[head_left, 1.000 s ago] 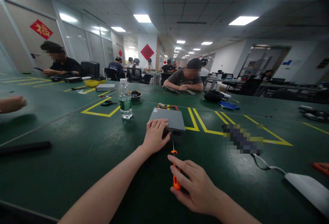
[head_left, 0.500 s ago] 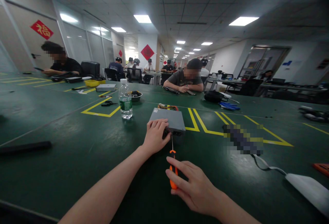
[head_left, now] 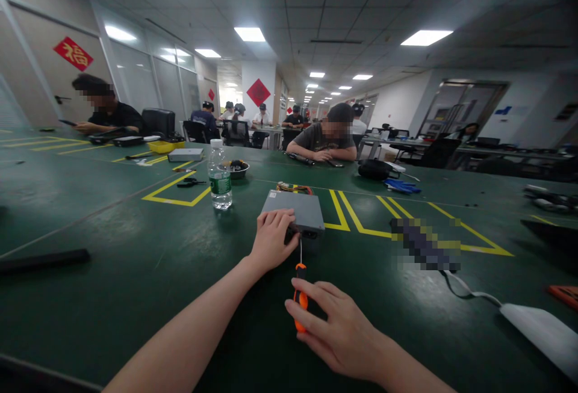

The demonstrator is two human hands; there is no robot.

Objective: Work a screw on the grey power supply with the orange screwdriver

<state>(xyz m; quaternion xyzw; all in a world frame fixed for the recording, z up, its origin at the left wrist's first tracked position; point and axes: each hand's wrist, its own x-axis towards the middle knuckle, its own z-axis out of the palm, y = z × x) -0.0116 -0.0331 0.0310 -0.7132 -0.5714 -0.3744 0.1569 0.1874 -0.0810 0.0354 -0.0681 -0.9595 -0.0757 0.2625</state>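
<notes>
A grey metal box [head_left: 295, 211] with coloured wires at its far end lies on the green table [head_left: 112, 248] in front of me. My left hand [head_left: 272, 238] rests on the box's near left corner, fingers curled over the edge. My right hand [head_left: 336, 331] grips the orange handle of a small screwdriver [head_left: 299, 293]. Its thin shaft points up at the box's near face, next to my left fingertips.
A water bottle [head_left: 220, 175] stands left of the box, with a dark bowl [head_left: 238, 168] and scissors behind it. A white device with a cable [head_left: 537, 328] lies at the right. A black bar [head_left: 43, 259] lies at the left. Several people sit at the tables beyond.
My right hand and the screwdriver have shifted slightly left, the shaft now steeper toward the box. Another person's hand at the far left edge has gone from view. My left hand stays put.
</notes>
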